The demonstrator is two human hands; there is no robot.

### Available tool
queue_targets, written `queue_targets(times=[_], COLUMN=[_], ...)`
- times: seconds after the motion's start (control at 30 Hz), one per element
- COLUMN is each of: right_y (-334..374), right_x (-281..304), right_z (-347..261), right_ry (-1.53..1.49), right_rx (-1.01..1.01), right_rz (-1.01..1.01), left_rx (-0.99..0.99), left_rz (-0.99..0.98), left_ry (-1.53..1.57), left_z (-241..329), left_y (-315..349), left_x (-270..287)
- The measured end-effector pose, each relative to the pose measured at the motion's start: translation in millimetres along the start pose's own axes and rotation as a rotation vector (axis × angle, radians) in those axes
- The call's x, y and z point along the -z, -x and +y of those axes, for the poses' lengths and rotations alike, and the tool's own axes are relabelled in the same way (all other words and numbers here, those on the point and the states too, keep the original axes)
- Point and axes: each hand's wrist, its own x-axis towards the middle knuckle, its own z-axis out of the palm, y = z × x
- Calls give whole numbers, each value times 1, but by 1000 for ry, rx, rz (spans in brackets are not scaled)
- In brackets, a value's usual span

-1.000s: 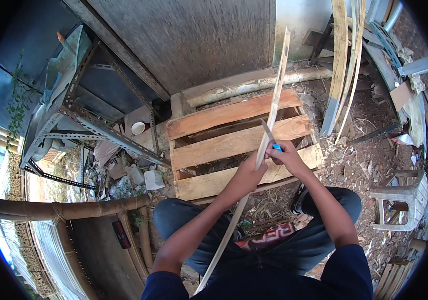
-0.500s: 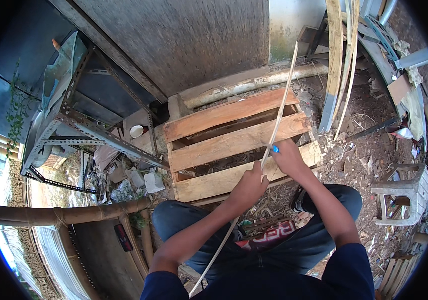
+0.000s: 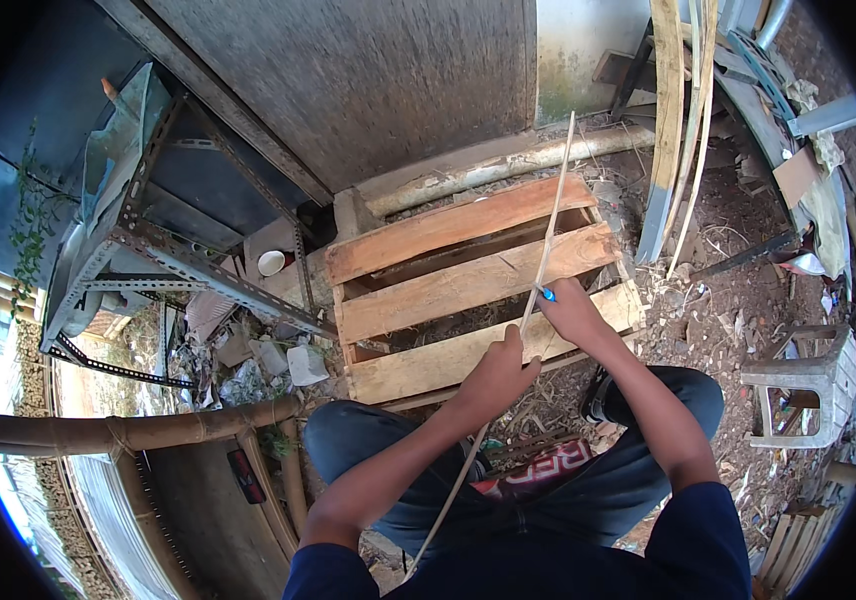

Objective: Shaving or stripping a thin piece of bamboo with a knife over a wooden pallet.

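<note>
Bamboo strip, one, gripped by left hand; right hand clasps blue-handled knife (pallet: three slats).

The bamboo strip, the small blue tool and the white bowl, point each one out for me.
bamboo strip (image 3: 555, 205), head view, on the upper length above the hands.
small blue tool (image 3: 546, 294), head view, on the blue tip showing at the right hand.
white bowl (image 3: 271, 262), head view, on its pale inside.
</note>
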Motion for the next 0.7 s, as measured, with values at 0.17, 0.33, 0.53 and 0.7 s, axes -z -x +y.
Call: queue_targets(times=[0.17, 0.33, 0.53, 0.7], right_y=[-9, -10, -16, -16], right_x=[-24, -33, -38, -40], right_z=[20, 19, 33, 37], right_ry=[40, -4, -56, -39], right_rx=[-1, -33, 3, 44], right_rz=[-20, -109, -93, -60], left_rx=[54, 80, 77, 56], left_rz=[-30, -67, -86, -81], left_ry=[-109, -217, -215, -209], left_z=[3, -8, -10, -7], left_y=[2, 0, -4, -3], left_x=[0, -3, -6, -6])
